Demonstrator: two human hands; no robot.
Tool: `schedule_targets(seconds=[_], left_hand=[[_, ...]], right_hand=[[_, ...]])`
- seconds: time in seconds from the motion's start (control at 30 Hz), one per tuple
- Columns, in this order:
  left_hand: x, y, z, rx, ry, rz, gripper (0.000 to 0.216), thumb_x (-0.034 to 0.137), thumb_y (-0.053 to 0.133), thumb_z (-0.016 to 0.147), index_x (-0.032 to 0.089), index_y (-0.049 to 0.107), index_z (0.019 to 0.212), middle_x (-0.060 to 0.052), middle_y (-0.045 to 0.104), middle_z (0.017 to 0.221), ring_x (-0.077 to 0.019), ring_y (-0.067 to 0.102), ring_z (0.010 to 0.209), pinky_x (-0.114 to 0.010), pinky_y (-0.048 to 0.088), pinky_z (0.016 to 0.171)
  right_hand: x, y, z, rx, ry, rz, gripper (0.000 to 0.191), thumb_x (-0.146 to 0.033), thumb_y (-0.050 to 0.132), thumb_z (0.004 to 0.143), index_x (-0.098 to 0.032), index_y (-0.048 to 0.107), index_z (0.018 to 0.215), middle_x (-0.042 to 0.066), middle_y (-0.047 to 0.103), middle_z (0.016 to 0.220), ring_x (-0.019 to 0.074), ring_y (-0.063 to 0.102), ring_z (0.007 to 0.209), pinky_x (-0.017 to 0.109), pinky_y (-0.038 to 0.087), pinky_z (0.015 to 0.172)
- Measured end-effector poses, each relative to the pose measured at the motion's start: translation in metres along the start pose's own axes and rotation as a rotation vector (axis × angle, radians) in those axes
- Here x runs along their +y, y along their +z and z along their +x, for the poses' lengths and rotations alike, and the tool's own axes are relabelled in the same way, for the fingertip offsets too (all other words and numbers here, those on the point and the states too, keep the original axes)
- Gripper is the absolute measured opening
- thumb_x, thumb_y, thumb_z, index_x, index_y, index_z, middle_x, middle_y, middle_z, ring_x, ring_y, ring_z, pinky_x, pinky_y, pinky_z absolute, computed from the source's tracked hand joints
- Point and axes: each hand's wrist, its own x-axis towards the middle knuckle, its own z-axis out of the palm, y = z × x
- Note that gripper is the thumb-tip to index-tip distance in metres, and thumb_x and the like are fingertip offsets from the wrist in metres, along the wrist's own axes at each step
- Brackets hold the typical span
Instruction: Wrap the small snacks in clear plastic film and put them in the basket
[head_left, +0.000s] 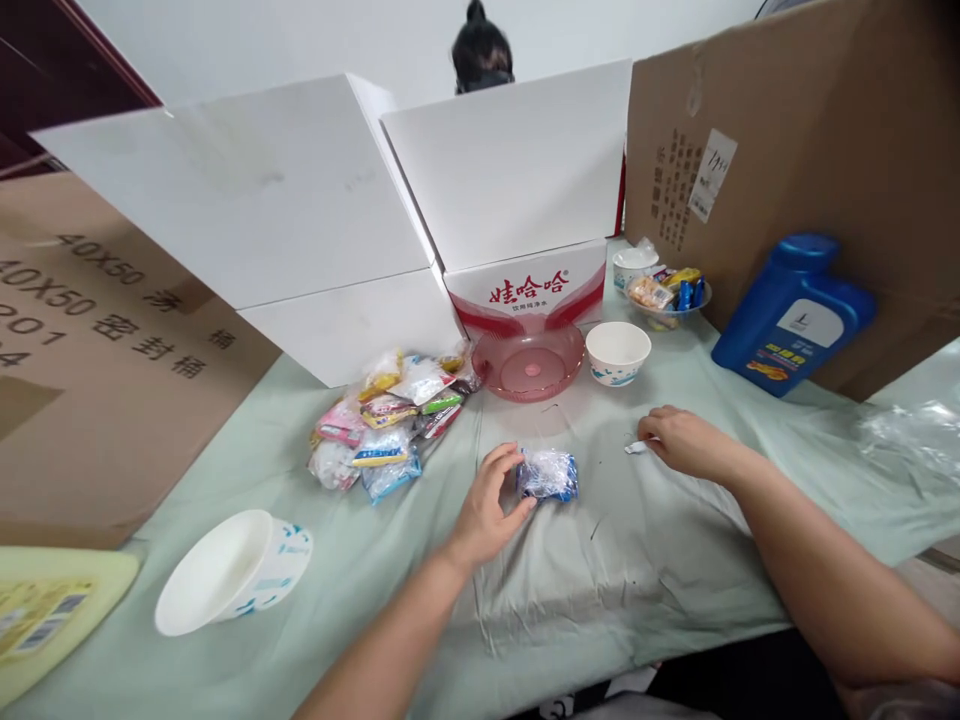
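A small blue packet in clear, crinkled wrap lies on the cloth in front of me. My left hand is at its left end, thumb and fingers gripping the corners on either side. To the right, my right hand rests low over the cloth, its fingertips pinched on a small white scrap. What the scrap is, I cannot make out. Beyond the packet stand a clear pink dish and a white paper bowl with blue print. A pile of wrapped snack packets lies left of the dish.
White boxes and brown cartons wall in the table. At right are a blue bottle, a dish of snacks and clear plastic. A tipped paper bowl lies left. A person is behind the boxes.
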Motion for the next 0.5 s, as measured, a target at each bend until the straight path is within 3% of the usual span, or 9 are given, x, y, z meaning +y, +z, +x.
schedule_targets(seconds=[0.17, 0.37, 0.43, 0.5], left_hand=[[0.006, -0.004, 0.0, -0.035, 0.094, 0.051, 0.042, 0.021, 0.062, 0.086, 0.024, 0.049, 0.126, -0.011, 0.057, 0.128, -0.026, 0.053, 0.121, -0.048, 0.047, 0.101], [0.015, 0.0, 0.0, -0.062, 0.159, 0.149, 0.034, 0.017, 0.059, 0.087, 0.022, 0.053, 0.121, -0.01, 0.058, 0.123, -0.0259, 0.054, 0.116, -0.048, 0.048, 0.099], [0.016, 0.001, 0.0, -0.06, 0.17, 0.164, 0.031, 0.015, 0.058, 0.088, 0.022, 0.054, 0.118, -0.01, 0.059, 0.122, -0.0257, 0.055, 0.114, -0.048, 0.048, 0.099], [0.016, 0.002, 0.0, -0.039, 0.171, 0.163, 0.026, 0.013, 0.057, 0.087, 0.022, 0.056, 0.112, -0.009, 0.06, 0.12, -0.0251, 0.056, 0.113, -0.047, 0.049, 0.097]], right_hand=[[-0.021, -0.001, 0.005, 0.031, -0.058, -0.047, 0.009, -0.015, 0.059, 0.085, -0.016, 0.064, 0.093, 0.011, 0.066, 0.094, 0.026, 0.061, 0.091, 0.034, 0.044, 0.079], [-0.087, 0.005, -0.001, 0.28, -0.296, 0.183, 0.02, -0.023, 0.046, 0.097, -0.018, 0.059, 0.111, 0.008, 0.066, 0.095, 0.0187, 0.063, 0.08, 0.029, 0.044, 0.072], [-0.097, 0.009, -0.001, 0.277, -0.347, 0.146, 0.02, -0.025, 0.048, 0.097, -0.019, 0.062, 0.11, 0.008, 0.065, 0.09, 0.0183, 0.062, 0.075, 0.029, 0.043, 0.068], [-0.089, 0.01, 0.0, 0.217, -0.291, 0.087, 0.02, -0.024, 0.049, 0.095, -0.019, 0.065, 0.107, 0.008, 0.065, 0.087, 0.0182, 0.061, 0.071, 0.029, 0.041, 0.065]])
